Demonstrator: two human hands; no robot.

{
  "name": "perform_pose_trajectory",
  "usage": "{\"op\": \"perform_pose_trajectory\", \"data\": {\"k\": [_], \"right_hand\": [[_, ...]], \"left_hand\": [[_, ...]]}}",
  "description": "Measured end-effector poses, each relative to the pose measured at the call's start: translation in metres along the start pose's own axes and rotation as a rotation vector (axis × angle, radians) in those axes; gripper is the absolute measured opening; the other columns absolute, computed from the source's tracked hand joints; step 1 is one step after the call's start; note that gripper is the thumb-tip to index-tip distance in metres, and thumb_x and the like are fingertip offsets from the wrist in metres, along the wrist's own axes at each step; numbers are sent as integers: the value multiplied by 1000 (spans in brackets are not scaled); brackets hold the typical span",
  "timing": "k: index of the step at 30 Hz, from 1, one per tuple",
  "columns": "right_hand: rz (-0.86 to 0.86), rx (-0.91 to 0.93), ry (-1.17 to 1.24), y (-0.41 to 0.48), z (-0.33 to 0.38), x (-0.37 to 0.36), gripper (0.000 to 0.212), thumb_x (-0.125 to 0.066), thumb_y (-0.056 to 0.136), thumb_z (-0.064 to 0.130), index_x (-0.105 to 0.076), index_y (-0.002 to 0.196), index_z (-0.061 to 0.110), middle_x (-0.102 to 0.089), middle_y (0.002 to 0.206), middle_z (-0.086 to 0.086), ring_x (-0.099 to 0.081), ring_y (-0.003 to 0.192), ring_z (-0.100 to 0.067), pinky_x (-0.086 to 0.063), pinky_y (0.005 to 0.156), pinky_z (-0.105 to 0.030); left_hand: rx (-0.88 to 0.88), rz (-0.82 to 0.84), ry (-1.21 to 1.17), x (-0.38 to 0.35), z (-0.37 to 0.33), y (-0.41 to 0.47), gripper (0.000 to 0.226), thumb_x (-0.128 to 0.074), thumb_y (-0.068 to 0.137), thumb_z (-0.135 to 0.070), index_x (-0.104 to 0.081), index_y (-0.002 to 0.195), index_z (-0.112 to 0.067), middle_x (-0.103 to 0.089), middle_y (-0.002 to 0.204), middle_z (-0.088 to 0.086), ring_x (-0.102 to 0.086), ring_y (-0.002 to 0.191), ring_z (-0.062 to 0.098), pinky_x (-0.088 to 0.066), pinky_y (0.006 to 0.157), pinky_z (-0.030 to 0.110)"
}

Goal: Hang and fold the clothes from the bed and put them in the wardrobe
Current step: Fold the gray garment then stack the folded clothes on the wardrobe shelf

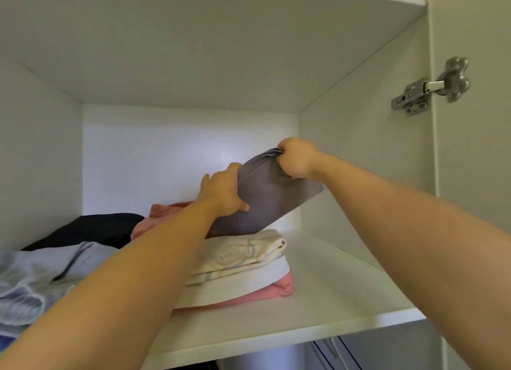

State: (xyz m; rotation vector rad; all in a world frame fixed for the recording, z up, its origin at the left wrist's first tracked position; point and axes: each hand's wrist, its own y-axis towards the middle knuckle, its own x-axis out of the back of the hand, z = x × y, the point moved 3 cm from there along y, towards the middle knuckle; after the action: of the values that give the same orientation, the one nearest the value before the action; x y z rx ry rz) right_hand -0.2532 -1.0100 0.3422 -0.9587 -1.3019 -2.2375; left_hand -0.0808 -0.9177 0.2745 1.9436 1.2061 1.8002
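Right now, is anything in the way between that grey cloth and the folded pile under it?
Nothing visible. The left hand and right hand grip the grey cloth, tilted over the cream top piece of the pile.

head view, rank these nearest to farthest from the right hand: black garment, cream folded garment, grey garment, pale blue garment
1. grey garment: gripped by the right hand at its upper corner.
2. cream folded garment: lying just below, centre.
3. black garment: back left of the shelf.
4. pale blue garment: far left, near the front edge.
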Motion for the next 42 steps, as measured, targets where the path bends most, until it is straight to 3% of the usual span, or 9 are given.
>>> {"op": "perform_pose_trajectory", "data": {"k": [6,9,15,21,24,27,31,36,42], "right_hand": [[-141,188,251,-14,4,-20,17,-49,88,8,-57,75,17,-59,77,3,-52,73,-19,-35,58,-30],[-130,196,448,-42,-1,-46,23,-52,87,6,-61,72,21,-59,69,8,-52,68,-13,-36,55,-19],[135,299,239,-108,-3,-93,24,-52,87,7,-59,67,19,-58,64,9,-51,62,-8,-37,54,-20],[345,176,63,-109,21,-63,48,-42,94,40,-52,56,13,-56,59,5,-45,59,-15,-33,56,-29],[241,145,-83,-81,50,-62,73,-25,93,69,-75,78,19,-75,85,7,-64,81,-15,-43,69,-28],[275,152,-355,-64,66,-98,53,-28,107,46,-66,121,11,-63,132,-12,-59,116,-32,-44,86,-37],[571,-36,-239,-77,25,-147,59,-20,105,53,-38,154,27,-41,158,-7,-42,141,-30,-31,114,-42],[483,-53,-300,-78,16,-151,62,-15,100,62,-34,155,37,-40,159,-4,-40,143,-30,-29,117,-48],[-20,60,-309,-127,35,-122,42,-32,103,40,-62,125,19,-65,125,-8,-57,118,-29,-28,115,-49]], "left_hand": [[-182,-297,246,60,24,-22,27,-72,80,-9,-60,100,-22,-63,92,0,-62,83,28,-47,66,36],[-349,-381,444,72,28,-67,39,-69,75,-1,-70,105,-27,-66,81,-2,-59,73,24,-42,58,32],[-355,-10,506,40,53,-164,63,-61,79,-7,-60,130,-44,-72,100,-12,-67,84,16,-41,56,24],[-48,638,83,66,48,-152,63,-58,73,-29,-55,129,-59,-61,125,-27,-56,108,-4,-45,93,20],[61,514,-99,74,36,-115,45,-49,89,-27,-67,124,-49,-63,128,-21,-58,112,-2,-41,88,20],[49,406,217,50,36,-85,37,-39,106,-31,-65,131,-22,-62,136,0,-58,123,25,-44,102,37],[-27,529,316,-2,54,-105,45,-29,107,-47,-53,142,-33,-45,153,10,-42,138,34,-29,117,48],[57,617,87,-19,63,-108,56,-13,111,-42,-13,162,-21,-9,170,5,-10,156,25,-4,124,40],[62,309,-62,10,54,-136,51,-27,108,-50,-57,142,-25,-58,143,7,-54,123,26,-38,105,34]]}}
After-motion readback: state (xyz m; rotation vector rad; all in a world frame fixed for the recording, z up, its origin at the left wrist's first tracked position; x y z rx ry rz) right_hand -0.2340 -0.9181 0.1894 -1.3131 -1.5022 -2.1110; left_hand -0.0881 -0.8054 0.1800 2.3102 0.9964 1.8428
